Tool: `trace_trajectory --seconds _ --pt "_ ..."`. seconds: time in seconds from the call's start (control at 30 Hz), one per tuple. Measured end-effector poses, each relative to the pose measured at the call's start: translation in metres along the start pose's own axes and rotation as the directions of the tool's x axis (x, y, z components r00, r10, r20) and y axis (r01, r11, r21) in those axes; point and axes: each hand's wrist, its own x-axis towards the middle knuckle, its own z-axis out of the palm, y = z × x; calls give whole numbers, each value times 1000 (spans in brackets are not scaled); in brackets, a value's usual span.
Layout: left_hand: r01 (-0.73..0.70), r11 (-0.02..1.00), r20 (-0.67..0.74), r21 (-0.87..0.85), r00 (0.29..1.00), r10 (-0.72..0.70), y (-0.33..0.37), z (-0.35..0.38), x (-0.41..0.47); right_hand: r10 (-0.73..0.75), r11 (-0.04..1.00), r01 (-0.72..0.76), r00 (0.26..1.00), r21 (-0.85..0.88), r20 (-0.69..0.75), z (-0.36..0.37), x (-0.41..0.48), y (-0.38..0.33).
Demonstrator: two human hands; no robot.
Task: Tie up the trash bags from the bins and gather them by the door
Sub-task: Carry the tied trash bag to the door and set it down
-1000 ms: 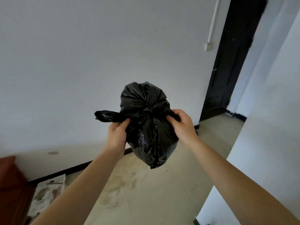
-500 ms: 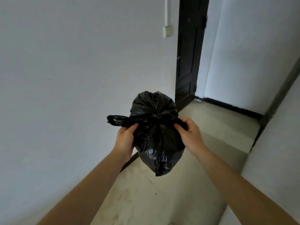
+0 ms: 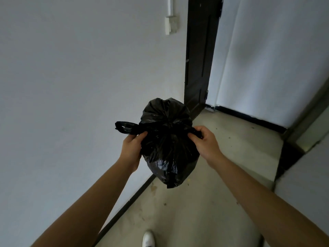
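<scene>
Both hands were raised in front of the person, each closed on one side of a black trash bag (image 3: 169,145) held in the air above the floor (image 3: 204,202). Left hand (image 3: 132,148) pinched a twisted strip of the bag's plastic between thumb and fingers, and the loose end of that strip (image 3: 124,127) stuck out to the left past the knuckles. Right hand (image 3: 204,143) had its fingers curled tight around the matching strip on the other side, with the thumb pressed on top. Between the two hands the gathered plastic puckered into a bunched neck at the top of the bag, while the full lower part hung down to a point.

Ahead stood a dark door (image 3: 199,56) in the corner, just beyond the bag. A pale wall (image 3: 80,86) ran along the left, carrying a white switch box (image 3: 171,25) fed by a conduit from above. A black skirting strip (image 3: 128,204) edged the wall at the floor. One white shoe (image 3: 148,239) showed at the bottom edge.
</scene>
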Motion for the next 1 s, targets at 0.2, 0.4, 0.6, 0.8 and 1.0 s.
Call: trace_trajectory --seconds 0.2,0.4,0.6,0.8,1.0 --pt "113 993 71 33 991 -115 -26 8 153 148 989 -149 986 -12 -72 37 128 49" --pt "237 942 66 237 964 -259 -68 15 297 309 939 -321 945 -125 -106 69 244 118" --pt "457 814 -57 358 881 -469 -208 5 388 444 844 -459 888 -277 -117 98 295 272" --pt "642 678 -270 358 766 -583 -435 -47 431 554 762 -550 827 -341 -97 144 294 497" --pt "761 581 -387 290 648 -656 -620 -100 448 637 689 -587 770 -426 -32 182 274 681"
